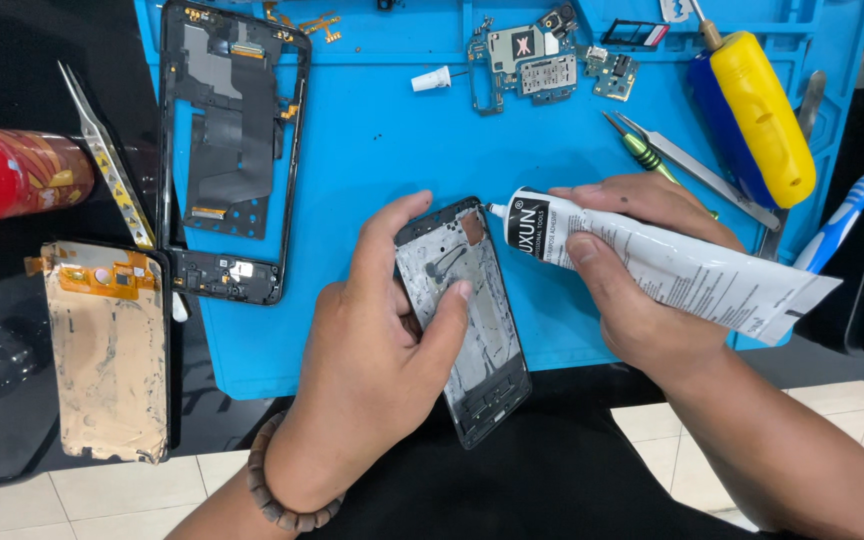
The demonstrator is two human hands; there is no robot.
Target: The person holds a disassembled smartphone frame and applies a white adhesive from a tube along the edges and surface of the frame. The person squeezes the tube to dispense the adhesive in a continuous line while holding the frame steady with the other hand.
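Head view: your left hand [377, 350] pinches the black phone frame w/ grey inside [467, 315] over the blue rubber mat [372, 150]. Your right hand [642, 270] squeezes the white glue tube [652, 262], tip at the frame's top edge. Squeeze too hard & glue may blob, spill inside.

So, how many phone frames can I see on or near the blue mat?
2. One phone frame is held in the left hand, beside the glue tube in the right hand. A larger frame lies on the blue mat, upper left. Others may be hidden.
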